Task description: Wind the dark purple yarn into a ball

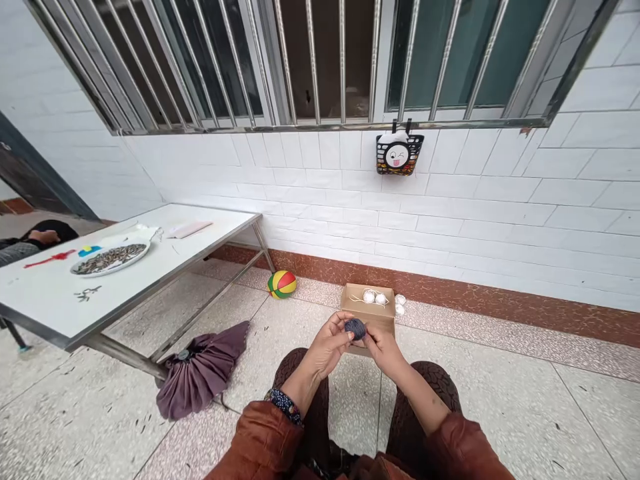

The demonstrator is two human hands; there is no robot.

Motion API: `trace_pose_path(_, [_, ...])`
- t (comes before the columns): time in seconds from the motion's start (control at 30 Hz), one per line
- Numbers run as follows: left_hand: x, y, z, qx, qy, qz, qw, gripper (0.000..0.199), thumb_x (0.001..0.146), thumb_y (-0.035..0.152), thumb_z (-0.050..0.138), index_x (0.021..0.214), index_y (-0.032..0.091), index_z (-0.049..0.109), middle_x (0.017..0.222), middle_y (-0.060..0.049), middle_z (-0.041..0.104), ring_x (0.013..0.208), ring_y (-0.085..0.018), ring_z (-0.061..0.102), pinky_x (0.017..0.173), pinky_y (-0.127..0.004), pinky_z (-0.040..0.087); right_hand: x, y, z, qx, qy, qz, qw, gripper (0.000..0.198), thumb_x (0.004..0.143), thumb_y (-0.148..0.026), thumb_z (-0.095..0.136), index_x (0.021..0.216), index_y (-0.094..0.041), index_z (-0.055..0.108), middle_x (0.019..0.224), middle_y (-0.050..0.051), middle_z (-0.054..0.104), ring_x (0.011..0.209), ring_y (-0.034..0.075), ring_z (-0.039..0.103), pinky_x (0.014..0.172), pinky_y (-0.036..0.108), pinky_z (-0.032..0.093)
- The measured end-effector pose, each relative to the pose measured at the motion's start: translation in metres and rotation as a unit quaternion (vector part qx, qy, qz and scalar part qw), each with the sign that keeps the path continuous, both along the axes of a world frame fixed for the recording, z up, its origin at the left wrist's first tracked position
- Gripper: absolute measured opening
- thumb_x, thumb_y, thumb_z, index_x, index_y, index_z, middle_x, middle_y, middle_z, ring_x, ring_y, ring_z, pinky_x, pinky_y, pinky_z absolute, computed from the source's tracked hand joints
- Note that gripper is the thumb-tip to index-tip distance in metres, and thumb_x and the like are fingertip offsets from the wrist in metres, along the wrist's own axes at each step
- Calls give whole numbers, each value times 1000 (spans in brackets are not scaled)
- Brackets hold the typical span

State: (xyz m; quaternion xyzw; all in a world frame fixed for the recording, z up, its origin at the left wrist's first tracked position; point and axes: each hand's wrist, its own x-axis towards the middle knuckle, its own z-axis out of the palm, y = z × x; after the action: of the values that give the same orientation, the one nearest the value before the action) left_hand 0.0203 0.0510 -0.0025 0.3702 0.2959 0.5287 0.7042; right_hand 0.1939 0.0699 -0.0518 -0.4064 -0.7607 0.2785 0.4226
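A small ball of dark blue-grey yarn [355,328] sits between my two hands, above my knees. My left hand [327,343] is closed around its left side, with the thumb in front and the fingers behind. At the right side of the ball, my right hand [384,348] is pinched closed against the yarn; whether it has a loose strand is too small to tell. Just beyond my hands an open cardboard box [353,303] stands on the floor, with two white balls of yarn [375,297] and loose pale strands in it.
More white round things [400,304] lie right of the box. A striped ball [282,284] and a folded purple umbrella [203,370] are left on the floor. The white table [145,293] bears a plate of seeds [111,259]. A black basket [399,155] hangs from the window bars.
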Motion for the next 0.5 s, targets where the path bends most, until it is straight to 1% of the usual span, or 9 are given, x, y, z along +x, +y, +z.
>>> trace_pose_path(0.03, [4, 7, 0, -13, -7, 11, 1000, 44, 66, 23, 89, 102, 18, 65, 95, -3, 66, 83, -13, 62, 79, -28, 47, 1, -2, -3, -2, 3, -2, 1000, 26, 103, -33, 44, 88, -21, 62, 81, 3, 70, 75, 20, 66, 68, 28, 48])
trace_pose_path(0.1, [12, 22, -3, -28, -21, 36, 999, 45, 62, 21, 91, 98, 18, 64, 96, -2, 66, 84, -14, 62, 79, -29, 48, 4, -3, -4, 3, -1, -10, 1000, 26, 104, -32, 44, 89, -21, 61, 83, 3, 69, 76, 19, 66, 70, 28, 48])
trace_pose_path(0.2, [22, 46, -10, -28, -18, 67, 997, 45, 58, 19, 92, 95, 18, 65, 94, -2, 67, 84, -13, 62, 80, -28, 47, 6, 1, 4, 38, -43, -5, 998, 27, 104, -30, 43, 84, -21, 58, 80, 3, 66, 75, 19, 64, 69, 28, 47])
trace_pose_path(0.27, [27, 61, -14, -14, -1, 78, 997, 44, 57, 19, 91, 92, 18, 65, 91, -1, 68, 84, -13, 62, 81, -28, 46, 8, 7, 16, 67, -88, 15, 994, 27, 104, -28, 43, 83, -21, 58, 79, 3, 64, 75, 19, 62, 69, 28, 47])
trace_pose_path(0.37, [32, 85, -14, 26, 34, 91, 995, 44, 57, 19, 91, 94, 18, 66, 92, -2, 69, 88, -15, 62, 87, -29, 45, 14, 21, 43, 112, -143, 33, 983, 24, 104, -27, 44, 88, -21, 61, 83, 5, 65, 76, 19, 62, 70, 29, 47])
trace_pose_path(0.5, [34, 113, -7, 84, 75, 65, 991, 43, 60, 22, 89, 96, 17, 66, 96, -4, 70, 91, -16, 62, 90, -30, 45, 25, 54, 76, 162, -162, 27, 973, 24, 104, -28, 44, 94, -22, 65, 89, 7, 67, 81, 21, 64, 72, 30, 48])
